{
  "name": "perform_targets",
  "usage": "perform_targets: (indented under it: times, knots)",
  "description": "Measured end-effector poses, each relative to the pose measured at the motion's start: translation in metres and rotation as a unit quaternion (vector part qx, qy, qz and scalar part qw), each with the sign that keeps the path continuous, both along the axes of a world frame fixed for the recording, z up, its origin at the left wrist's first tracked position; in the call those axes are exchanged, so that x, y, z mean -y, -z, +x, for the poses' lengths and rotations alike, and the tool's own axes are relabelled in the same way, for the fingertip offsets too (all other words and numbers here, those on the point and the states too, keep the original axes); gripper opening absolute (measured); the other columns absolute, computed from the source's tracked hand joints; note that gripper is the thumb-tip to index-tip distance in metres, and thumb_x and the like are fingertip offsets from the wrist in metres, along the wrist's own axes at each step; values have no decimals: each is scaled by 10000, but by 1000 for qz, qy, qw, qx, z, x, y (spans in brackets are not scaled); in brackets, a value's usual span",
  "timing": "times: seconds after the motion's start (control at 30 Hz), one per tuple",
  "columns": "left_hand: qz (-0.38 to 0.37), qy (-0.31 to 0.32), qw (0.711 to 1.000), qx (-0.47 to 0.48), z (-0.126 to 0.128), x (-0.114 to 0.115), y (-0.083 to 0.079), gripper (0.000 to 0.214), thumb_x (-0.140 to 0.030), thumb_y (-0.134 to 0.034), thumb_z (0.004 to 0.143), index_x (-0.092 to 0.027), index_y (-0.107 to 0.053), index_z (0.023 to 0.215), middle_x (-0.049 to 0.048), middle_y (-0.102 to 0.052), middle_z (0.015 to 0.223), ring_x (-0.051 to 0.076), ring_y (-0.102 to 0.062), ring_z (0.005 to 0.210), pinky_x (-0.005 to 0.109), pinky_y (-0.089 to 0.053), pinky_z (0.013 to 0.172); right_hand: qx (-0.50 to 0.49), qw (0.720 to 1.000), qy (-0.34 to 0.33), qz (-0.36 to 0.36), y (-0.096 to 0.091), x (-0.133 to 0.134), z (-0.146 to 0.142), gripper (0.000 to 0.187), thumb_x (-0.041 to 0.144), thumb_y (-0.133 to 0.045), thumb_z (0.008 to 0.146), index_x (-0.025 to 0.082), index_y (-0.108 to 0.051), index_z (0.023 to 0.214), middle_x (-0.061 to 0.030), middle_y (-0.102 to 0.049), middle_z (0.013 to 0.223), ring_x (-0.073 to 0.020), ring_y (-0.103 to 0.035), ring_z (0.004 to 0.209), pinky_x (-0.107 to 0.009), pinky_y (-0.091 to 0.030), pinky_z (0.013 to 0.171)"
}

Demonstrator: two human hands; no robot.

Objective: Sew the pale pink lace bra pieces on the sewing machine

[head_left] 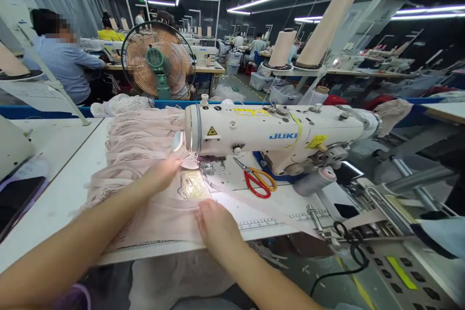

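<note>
A white JUKI sewing machine [269,133] stands across the table. Pale pink fabric [156,218] lies flat under its needle area and runs toward me. My left hand [163,174] rests on the fabric just left of the needle, fingers stretched out and flat. My right hand [214,220] presses on the fabric nearer the table's front edge, fingers together and pointing toward the needle. Neither hand grips anything I can see.
A pile of pink garments [138,131] sits behind the fabric. Red and yellow scissors [256,179] lie under the machine arm. A fan [158,60] stands behind. Thread cones [329,24] rise at right. A person in a striped shirt [65,58] sits at far left. A dark phone [18,198] lies at left.
</note>
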State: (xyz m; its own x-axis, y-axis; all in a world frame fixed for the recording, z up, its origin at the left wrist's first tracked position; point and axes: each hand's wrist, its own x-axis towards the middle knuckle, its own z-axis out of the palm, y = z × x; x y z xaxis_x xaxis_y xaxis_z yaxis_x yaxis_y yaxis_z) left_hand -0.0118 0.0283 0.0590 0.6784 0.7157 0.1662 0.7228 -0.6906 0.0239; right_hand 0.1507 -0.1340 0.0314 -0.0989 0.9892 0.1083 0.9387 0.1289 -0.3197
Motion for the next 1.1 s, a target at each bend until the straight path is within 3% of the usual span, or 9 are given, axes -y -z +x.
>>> perform_targets:
  times: [0.1,0.2,0.4,0.5,0.6,0.7,0.77,0.97,1.1]
  knots:
    - [-45,-14,999,-21,34,-9,18,240,-231,-459,881,-173,-656,1005,94,-657,1105,230,-615,1016,307,-484,854,30,999,-12,15,25,-3,-25,424,258,-589,869,44,-579,1234,-253,-565,1277,-377,-524,1197,-502,-472,949]
    - [-52,-75,996,13,48,-27,30,340,-317,-388,924,-140,-677,888,145,-679,973,289,-632,969,379,-488,829,38,997,-56,41,42,-15,-32,533,329,-548,898,39,-491,1342,-255,-431,1418,-392,-367,1336,-561,-379,1036]
    - [-106,-140,982,65,56,-51,20,245,-288,-532,831,-187,-636,1029,99,-689,956,266,-640,916,323,-485,761,46,968,-247,-22,28,-60,-1,652,476,-542,895,112,-400,1418,-145,-343,1509,-305,-261,1407,-481,-252,1141]
    - [-122,-98,985,76,46,-37,6,258,-233,-471,862,-173,-608,1072,103,-669,1032,246,-621,919,316,-469,775,52,956,-287,-14,24,-79,12,669,491,-598,861,107,-438,1384,-154,-389,1481,-306,-306,1385,-475,-265,1135]
    - [-165,24,984,62,25,-7,6,228,-248,-430,901,-192,-651,903,57,-683,945,196,-621,854,271,-466,760,41,956,-289,37,28,-85,16,612,442,-659,820,107,-506,1309,-166,-499,1385,-311,-414,1308,-460,-358,1083]
    - [-169,178,965,93,2,18,25,279,-273,-409,935,-202,-630,1090,60,-680,1101,193,-609,1007,280,-455,875,24,962,-262,71,33,-79,13,429,343,-659,821,127,-580,1183,-147,-631,1181,-286,-538,1170,-434,-438,1014]
    - [-128,212,962,116,-7,27,41,352,-271,-398,951,-180,-547,1257,92,-616,1264,212,-546,1165,330,-401,997,17,964,-252,77,34,-68,12,301,272,-621,837,135,-606,1105,-143,-644,1136,-270,-562,1133,-416,-461,990]
    - [-2,155,987,48,-7,30,64,313,-153,-485,879,-176,-625,1158,111,-554,1349,271,-518,1210,423,-392,1020,-27,955,-240,170,47,-18,25,324,192,-473,861,127,-572,1162,-159,-601,1262,-270,-532,1206,-449,-473,995]
    - [41,143,988,42,-2,29,67,363,-112,-431,897,-127,-575,1230,99,-532,1377,240,-480,1256,397,-333,1076,-14,964,-210,162,55,-3,30,361,200,-478,849,118,-558,1191,-165,-599,1275,-289,-545,1201,-494,-490,970]
